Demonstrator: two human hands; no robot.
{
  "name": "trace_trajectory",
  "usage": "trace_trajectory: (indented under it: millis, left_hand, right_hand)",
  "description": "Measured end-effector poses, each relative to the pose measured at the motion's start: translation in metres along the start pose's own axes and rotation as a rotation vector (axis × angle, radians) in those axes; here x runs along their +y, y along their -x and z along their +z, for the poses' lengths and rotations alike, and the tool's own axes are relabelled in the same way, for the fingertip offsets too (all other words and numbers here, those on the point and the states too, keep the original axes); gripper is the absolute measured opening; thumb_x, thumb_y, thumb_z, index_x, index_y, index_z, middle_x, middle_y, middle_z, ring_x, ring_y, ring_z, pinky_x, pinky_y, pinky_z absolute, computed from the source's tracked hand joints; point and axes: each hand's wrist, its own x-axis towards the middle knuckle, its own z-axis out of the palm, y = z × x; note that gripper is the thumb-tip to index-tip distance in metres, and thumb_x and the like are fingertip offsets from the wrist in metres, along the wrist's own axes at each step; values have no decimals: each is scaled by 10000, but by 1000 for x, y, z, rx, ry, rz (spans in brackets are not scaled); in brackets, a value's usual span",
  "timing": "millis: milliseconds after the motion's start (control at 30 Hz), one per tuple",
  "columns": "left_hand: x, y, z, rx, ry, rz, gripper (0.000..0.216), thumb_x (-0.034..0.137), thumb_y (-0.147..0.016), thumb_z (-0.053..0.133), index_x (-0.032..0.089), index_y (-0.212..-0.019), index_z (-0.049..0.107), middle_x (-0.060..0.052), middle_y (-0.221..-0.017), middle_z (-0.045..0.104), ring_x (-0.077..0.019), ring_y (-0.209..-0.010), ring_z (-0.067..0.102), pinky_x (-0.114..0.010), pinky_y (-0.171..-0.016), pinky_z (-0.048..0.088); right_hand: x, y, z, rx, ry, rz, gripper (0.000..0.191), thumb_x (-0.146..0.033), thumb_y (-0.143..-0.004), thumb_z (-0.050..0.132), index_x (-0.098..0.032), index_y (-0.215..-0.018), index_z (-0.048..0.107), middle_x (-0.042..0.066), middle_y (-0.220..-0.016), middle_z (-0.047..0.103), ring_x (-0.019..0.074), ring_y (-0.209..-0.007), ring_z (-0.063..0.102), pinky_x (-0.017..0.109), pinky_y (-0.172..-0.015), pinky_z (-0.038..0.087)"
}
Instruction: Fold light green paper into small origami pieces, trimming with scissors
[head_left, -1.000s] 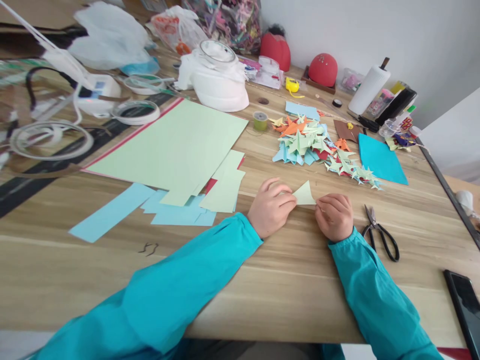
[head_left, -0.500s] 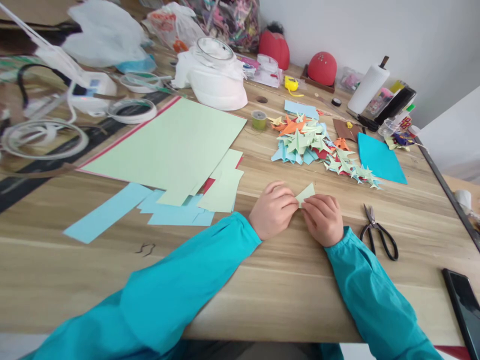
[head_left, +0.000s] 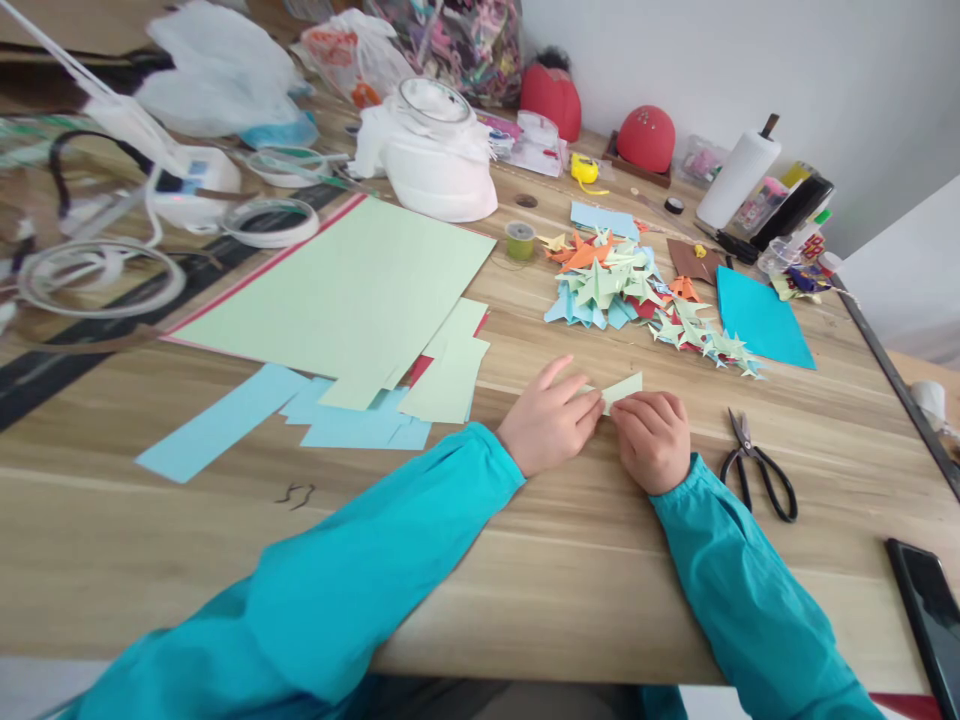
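Two turquoise sleeves slant inward as my forearms reach low over the wooden tabletop, my wrists nearly level. My left grip lies knuckles up, index finger raised, the other fingers bent and closed on a small piece of pale green paper. My right grip curls in from the other side, fingers and thumb pinched tight at the paper's lower edge, with a pointed corner sticking up above them. The paper sits between my hands, nearer me than the folded paper stars; black-handled scissors lie just right.
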Motion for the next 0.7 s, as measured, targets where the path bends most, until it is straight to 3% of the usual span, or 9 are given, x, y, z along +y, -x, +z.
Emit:
trace_trajectory:
  millis: [233, 533, 700]
  left_hand:
    - [-18, 4, -2, -24, 39, -86, 209, 154, -857, 459, 200, -906, 656, -27, -926, 704, -194, -925, 593, -535, -977, 341]
    - [-27, 3, -2, -10, 26, -120, 211, 156, -857, 455, 196, -935, 647, -30, -976, 708, -210, -873, 616, -559, -946, 343]
    - [-39, 10, -4, 65, 1, -266, 205, 158, -840, 479, 195, -954, 646, -41, -965, 715, -206, -796, 643, -569, -927, 347]
  right_hand:
    - [4, 2, 0, 34, 17, 90, 118, -83, -774, 585, -194, -770, 623, 19, -798, 713, 169, -824, 604, 320, -778, 411]
    - [3, 1, 0, 48, 9, 115, 123, -81, -771, 582, -197, -755, 622, 19, -795, 714, 172, -827, 605, 319, -773, 417]
    - [8, 5, 0, 103, 0, 205, 127, -98, -771, 577, -203, -736, 639, 35, -780, 709, 182, -817, 608, 326, -749, 429]
